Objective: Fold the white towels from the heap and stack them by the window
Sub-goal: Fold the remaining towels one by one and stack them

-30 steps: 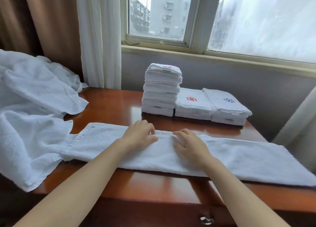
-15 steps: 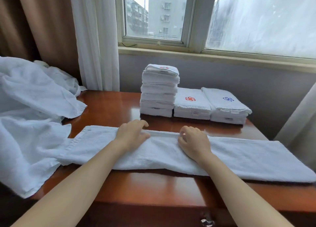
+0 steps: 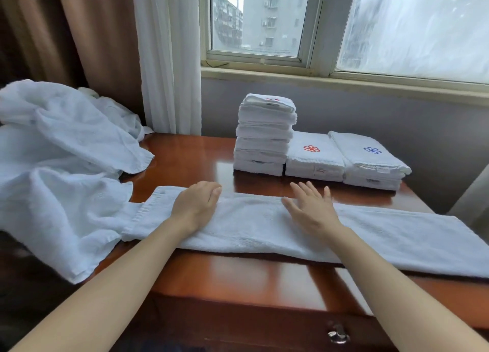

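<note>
A long white towel [image 3: 383, 235], folded lengthwise into a strip, lies across the wooden table [image 3: 238, 280]. My left hand [image 3: 195, 204] rests on its left part with the fingers lightly bent at the far edge. My right hand [image 3: 312, 208] lies flat on the strip's middle, fingers straight and spread. Behind them stand a tall stack of folded towels [image 3: 264, 137], a low stack with a red emblem [image 3: 315, 155] and a low stack with a blue emblem [image 3: 370, 161], all below the window [image 3: 264, 20]. The heap of unfolded white towels [image 3: 58, 171] fills the left.
White sheer curtain [image 3: 169, 57] and brown drape [image 3: 79, 33] hang at the back left. The window sill [image 3: 344, 81] runs above the stacks. A drawer knob [image 3: 337, 334] shows on the table's front. The strip's right end hangs past the table edge.
Both hands have slid apart along the strip, the left going left and the right going right. The right hand's fingers have straightened and spread.
</note>
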`<state>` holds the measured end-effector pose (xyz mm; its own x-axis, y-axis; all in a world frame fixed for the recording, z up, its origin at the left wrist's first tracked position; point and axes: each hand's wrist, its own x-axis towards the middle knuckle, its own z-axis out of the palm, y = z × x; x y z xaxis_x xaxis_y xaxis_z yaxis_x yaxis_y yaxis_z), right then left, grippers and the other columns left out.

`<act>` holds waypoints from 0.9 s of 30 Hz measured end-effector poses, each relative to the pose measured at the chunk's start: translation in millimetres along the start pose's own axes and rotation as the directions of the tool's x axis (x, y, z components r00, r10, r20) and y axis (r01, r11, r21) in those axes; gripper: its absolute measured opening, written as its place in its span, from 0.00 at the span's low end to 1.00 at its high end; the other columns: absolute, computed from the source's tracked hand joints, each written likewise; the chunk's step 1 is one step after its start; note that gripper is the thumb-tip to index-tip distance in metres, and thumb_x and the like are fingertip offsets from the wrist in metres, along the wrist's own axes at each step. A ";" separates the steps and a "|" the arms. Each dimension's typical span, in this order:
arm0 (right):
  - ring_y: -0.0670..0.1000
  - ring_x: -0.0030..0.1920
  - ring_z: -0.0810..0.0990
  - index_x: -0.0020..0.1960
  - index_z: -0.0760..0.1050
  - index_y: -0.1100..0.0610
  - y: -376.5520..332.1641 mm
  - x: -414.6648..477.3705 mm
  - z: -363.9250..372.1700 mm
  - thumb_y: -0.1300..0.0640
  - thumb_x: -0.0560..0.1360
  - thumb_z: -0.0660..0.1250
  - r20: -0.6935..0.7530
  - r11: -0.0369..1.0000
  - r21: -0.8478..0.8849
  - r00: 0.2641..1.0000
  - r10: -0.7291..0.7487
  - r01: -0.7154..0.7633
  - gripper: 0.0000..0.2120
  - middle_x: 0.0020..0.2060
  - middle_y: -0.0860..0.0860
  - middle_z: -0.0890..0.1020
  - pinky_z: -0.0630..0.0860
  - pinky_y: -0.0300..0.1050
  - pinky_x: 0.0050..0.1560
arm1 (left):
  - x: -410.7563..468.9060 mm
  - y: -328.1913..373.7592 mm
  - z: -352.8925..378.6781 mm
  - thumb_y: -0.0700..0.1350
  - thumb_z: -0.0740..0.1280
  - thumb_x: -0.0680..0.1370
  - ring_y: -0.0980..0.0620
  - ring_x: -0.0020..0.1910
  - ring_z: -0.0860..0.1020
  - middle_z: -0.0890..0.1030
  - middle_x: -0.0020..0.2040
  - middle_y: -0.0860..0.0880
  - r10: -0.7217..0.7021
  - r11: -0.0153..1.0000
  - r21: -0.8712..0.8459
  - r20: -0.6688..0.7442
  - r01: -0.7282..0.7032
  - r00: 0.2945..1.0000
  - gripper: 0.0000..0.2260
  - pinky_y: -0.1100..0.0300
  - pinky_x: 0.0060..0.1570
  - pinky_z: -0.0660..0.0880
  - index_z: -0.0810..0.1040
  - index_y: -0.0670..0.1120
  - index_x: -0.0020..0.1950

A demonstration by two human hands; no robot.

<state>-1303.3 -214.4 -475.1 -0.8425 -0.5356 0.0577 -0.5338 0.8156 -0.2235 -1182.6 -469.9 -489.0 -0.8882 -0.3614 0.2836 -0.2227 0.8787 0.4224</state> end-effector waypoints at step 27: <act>0.50 0.79 0.39 0.81 0.47 0.50 -130.6 -2.3 50.8 0.47 0.82 0.48 0.026 0.926 0.037 0.926 -0.375 0.374 0.29 0.81 0.49 0.46 0.33 0.57 0.76 | -8.0 -57.0 -20.5 0.51 0.56 0.83 0.47 0.67 0.70 0.75 0.67 0.49 -0.078 0.961 0.254 -0.143 0.113 0.987 0.16 0.52 0.66 0.64 0.74 0.53 0.68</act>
<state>-1227.9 -330.8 -495.5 -0.5782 -0.8081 0.1120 -0.8073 0.5468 -0.2219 -1154.6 -523.5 -497.7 -0.8015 -0.4699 0.3699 -0.4163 0.8825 0.2188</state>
